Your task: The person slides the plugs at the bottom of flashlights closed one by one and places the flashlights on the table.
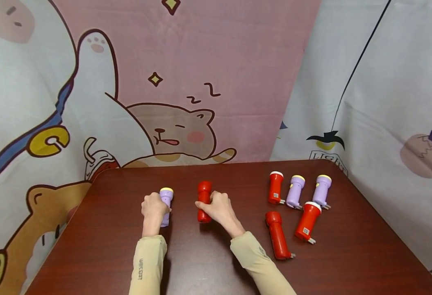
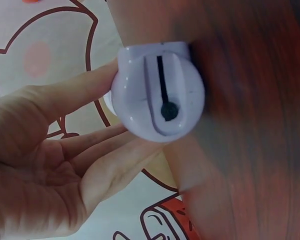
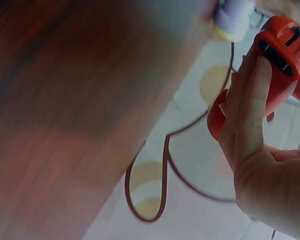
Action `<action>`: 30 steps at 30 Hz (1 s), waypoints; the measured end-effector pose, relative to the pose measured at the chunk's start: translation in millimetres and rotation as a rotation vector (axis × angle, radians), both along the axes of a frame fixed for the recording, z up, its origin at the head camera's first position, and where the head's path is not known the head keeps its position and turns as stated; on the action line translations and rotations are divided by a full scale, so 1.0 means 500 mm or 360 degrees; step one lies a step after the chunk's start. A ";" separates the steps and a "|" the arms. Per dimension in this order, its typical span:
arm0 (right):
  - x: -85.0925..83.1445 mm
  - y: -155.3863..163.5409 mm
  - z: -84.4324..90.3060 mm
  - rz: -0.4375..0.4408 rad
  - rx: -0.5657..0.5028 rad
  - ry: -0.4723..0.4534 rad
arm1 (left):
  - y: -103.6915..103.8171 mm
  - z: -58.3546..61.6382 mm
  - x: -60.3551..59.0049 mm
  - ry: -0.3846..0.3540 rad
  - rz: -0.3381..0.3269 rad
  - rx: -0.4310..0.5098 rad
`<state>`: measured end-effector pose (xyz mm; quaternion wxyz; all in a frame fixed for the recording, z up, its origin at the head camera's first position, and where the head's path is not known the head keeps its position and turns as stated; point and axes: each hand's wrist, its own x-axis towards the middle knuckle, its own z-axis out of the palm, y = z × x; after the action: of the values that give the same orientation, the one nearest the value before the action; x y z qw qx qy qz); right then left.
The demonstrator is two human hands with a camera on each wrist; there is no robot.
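Note:
My left hand (image 1: 155, 211) grips a lilac flashlight (image 1: 166, 196) with a yellow rim, on the left half of the table. In the left wrist view the flashlight's round end (image 2: 132, 100), with a dark slot in it, faces the camera; thumb and fingers lie on either side. To the right, my right hand (image 1: 220, 209) holds a red flashlight (image 1: 204, 189), thumb across its body. The right wrist view shows this red flashlight's end (image 3: 277, 42), with a dark recess and two metal prongs folded in. Both flashlights point away from me, apart from each other.
On the right of the brown table (image 1: 190, 262) lie several more flashlights: a red one (image 1: 276, 186), a lilac one (image 1: 295, 190), another lilac one (image 1: 322, 190), a red one (image 1: 307, 221) and a red one (image 1: 278, 235), with metal prongs sticking out. A cartoon-print cloth (image 1: 245, 82) hangs behind.

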<state>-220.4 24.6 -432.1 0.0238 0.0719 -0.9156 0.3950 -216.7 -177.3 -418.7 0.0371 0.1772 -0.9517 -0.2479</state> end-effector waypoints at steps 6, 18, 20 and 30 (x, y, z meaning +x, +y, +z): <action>-0.005 -0.049 -0.011 0.0091 0.0081 -0.0057 | -0.002 0.001 -0.001 -0.0008 0.0001 0.0017; -0.028 -0.115 -0.017 0.0142 0.0176 -0.0127 | -0.002 0.000 -0.003 -0.0045 0.0031 0.0061; -0.031 -0.123 -0.021 0.0144 0.0188 -0.0147 | -0.002 -0.001 -0.003 -0.0038 0.0039 0.0070; -0.035 -0.148 -0.041 0.0109 0.0215 -0.0156 | -0.003 -0.004 -0.007 -0.0042 0.0033 0.0049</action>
<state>-238.0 -49.4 -452.8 -0.0397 0.0852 -0.9372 0.3358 -220.4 -178.8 -420.6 0.0244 0.1908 -0.9463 -0.2599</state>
